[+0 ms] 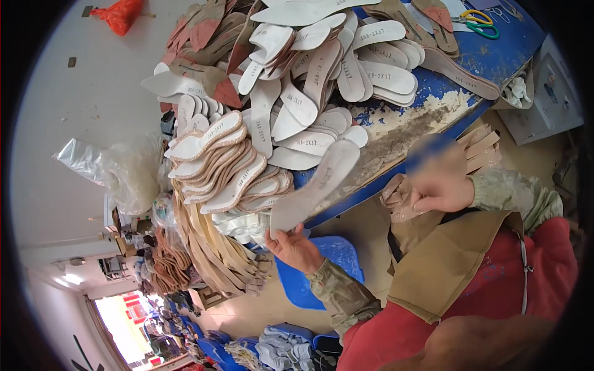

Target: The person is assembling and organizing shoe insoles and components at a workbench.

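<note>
My left hand (296,248) grips the lower end of a white shoe insole (323,179). The insole slants up and right, its far end overlapping the table's edge. Over my lap, my right hand (440,185) is closed with its thumb bent in; a blurred patch covers its upper part, so what it holds is unclear. Tan straps (396,195) show beside that hand, and more pale strips (481,148) lie behind it. Left of the held insole rises a stack of white insoles with brown edges (213,161).
Loose white insoles (309,142) pile over the worn blue table (427,99). Scissors with green and yellow handles (482,25) lie at the far right. A blue bin (318,290) stands below the table edge. Long beige strips (207,247) hang at the left, near clear plastic bags (130,176).
</note>
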The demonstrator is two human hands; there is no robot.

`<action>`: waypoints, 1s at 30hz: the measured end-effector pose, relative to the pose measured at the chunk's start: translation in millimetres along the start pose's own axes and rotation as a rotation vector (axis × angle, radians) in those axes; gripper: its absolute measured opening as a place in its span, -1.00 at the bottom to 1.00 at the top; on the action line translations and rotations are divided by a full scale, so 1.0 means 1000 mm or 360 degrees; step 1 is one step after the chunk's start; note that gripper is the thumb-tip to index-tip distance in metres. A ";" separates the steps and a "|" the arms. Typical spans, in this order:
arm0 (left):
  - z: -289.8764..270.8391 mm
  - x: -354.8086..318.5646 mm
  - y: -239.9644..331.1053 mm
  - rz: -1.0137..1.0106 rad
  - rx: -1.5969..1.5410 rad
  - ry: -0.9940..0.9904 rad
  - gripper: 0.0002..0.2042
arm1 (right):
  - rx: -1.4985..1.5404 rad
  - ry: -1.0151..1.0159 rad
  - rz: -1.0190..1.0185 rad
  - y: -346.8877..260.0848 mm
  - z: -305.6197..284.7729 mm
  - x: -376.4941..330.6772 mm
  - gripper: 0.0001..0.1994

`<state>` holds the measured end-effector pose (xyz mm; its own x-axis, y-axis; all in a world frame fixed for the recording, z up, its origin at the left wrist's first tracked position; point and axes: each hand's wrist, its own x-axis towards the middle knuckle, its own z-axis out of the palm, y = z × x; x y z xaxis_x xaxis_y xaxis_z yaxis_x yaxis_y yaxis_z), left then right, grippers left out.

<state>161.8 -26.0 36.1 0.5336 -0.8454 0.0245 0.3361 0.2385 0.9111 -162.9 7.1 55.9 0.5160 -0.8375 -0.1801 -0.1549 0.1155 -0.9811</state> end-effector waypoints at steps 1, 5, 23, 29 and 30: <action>0.002 0.002 -0.003 -0.0034 -0.0001 -0.0033 -0.72 | -0.0004 -0.0010 0.0007 -0.003 -0.002 -0.002 -0.95; 0.029 0.016 -0.031 -0.0211 0.0045 -0.0297 -0.73 | 0.0189 0.0426 0.0168 -0.067 -0.012 -0.010 -0.97; 0.015 0.033 -0.063 -0.0209 -0.0190 -0.0775 -0.31 | -0.0583 0.0230 -0.0132 -0.048 0.060 0.203 -0.91; 0.011 0.037 -0.064 -0.0158 -0.0129 -0.0781 -0.29 | -0.0492 0.0247 -0.0020 -0.056 0.069 0.213 -0.93; 0.011 0.036 -0.068 -0.0133 -0.0112 -0.0753 -0.32 | -0.0576 0.0202 0.0070 -0.063 0.069 0.215 -0.95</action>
<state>149.6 -77.8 -20.5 0.0963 -0.9837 0.1516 0.4233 0.1783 0.8883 16.0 -143.2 74.4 0.3976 -0.8979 -0.1892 -0.4737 -0.0243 -0.8803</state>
